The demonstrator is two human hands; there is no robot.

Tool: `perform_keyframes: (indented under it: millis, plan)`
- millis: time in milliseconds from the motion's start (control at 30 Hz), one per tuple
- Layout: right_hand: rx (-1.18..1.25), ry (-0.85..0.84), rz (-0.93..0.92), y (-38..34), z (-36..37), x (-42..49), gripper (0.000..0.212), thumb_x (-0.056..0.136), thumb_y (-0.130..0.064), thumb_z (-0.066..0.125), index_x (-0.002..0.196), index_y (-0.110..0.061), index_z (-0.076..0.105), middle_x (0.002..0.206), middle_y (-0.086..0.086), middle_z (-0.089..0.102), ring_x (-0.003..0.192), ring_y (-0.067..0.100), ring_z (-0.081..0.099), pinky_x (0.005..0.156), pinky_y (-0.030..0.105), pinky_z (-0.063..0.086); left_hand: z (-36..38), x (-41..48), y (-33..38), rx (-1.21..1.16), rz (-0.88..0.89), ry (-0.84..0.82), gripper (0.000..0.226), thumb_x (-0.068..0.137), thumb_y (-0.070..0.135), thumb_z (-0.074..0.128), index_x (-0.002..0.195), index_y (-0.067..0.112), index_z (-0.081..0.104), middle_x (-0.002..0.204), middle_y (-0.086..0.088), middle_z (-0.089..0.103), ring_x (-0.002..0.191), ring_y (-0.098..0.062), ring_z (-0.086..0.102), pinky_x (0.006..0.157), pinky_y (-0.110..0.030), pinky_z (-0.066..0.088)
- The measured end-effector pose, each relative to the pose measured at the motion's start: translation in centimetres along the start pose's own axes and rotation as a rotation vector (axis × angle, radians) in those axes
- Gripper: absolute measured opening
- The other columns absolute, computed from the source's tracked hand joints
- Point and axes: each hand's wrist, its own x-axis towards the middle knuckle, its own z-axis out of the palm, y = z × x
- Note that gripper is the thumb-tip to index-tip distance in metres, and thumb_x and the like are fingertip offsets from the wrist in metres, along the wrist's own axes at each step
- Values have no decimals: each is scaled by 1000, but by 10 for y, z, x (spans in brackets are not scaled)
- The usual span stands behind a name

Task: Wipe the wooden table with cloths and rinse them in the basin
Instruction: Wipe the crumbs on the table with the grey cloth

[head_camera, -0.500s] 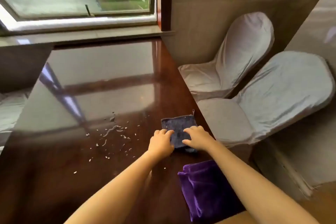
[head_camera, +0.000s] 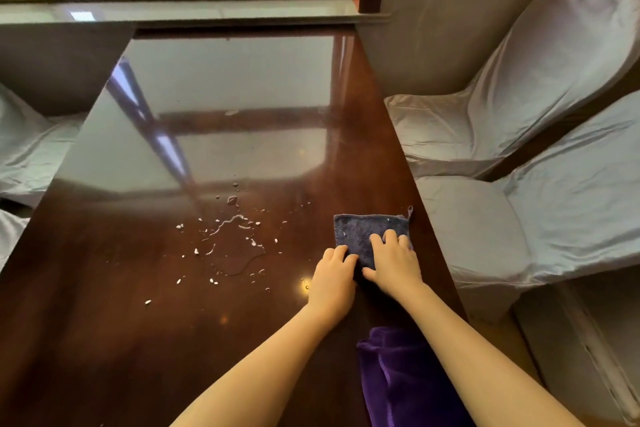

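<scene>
A small blue-grey cloth (head_camera: 360, 230) lies flat on the dark glossy wooden table (head_camera: 138, 322), near its right edge. My right hand (head_camera: 393, 262) presses on the cloth's near right part with fingers spread. My left hand (head_camera: 334, 276) rests at the cloth's near left corner, fingertips on its edge. A folded purple cloth (head_camera: 398, 378) lies closer to me at the table's right edge, partly under my right forearm. White crumbs and a small water puddle (head_camera: 235, 253) are scattered left of the blue-grey cloth. No basin is visible.
Two chairs in pale fabric covers (head_camera: 519, 107) (head_camera: 554, 218) stand close along the table's right side. Another covered chair (head_camera: 27, 149) sits at the left. A window sill (head_camera: 194, 12) runs behind the far end of the table.
Both hands stay on the blue-grey cloth at the same spot. The camera has tilted and moved nearer, so the table fills more of the view.
</scene>
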Motion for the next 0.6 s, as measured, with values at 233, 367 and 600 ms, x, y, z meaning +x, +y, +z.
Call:
perform_keyframes:
  millis: [233,367,600]
  plan:
    - [146,86,-86,-14,4,11,33,91,-28,55,118,-11,44,119,13,51,107,29,52,76,36,48,-13,10,-7,-115,-47,116,32,85,5,44,114,6,57,119,-11,57,109,-31,47,90,-40,42]
    - [223,185,-90,-40,1,29,33,89,-35,54,110,-10,47,111,13,54,104,32,53,78,39,46,-50,15,-40,-194,24,178,48,80,4,50,128,9,51,140,-11,48,126,-27,41,106,-33,32]
    - [93,154,-159,-70,21,58,63,91,-46,43,143,-16,23,153,13,19,143,31,12,118,46,7,-130,-16,-199,-59,-253,415,44,85,7,52,129,12,52,139,-14,51,127,-30,46,108,-38,31]
